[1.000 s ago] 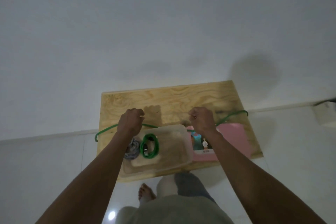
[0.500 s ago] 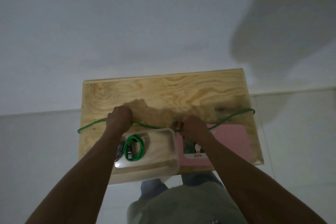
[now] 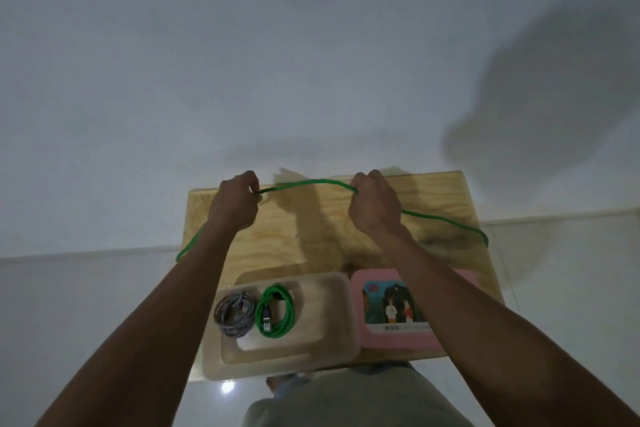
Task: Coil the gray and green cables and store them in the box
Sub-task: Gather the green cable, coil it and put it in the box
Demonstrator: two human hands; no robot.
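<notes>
Above the box (image 3: 346, 308), my left hand (image 3: 233, 206) and right hand (image 3: 375, 206) each pinch the uncoiled green cable (image 3: 308, 184), whose trailing ends, I judge, could snag the table (image 3: 450, 204) edges during coiling.

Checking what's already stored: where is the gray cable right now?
The gray cable lies coiled in the left end of the clear box, right beside a coiled green cable.

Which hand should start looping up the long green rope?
Probably the left hand: the box lies nearer that side. The right hand also grips the green cable and could feed the long tail trailing past it.
</notes>
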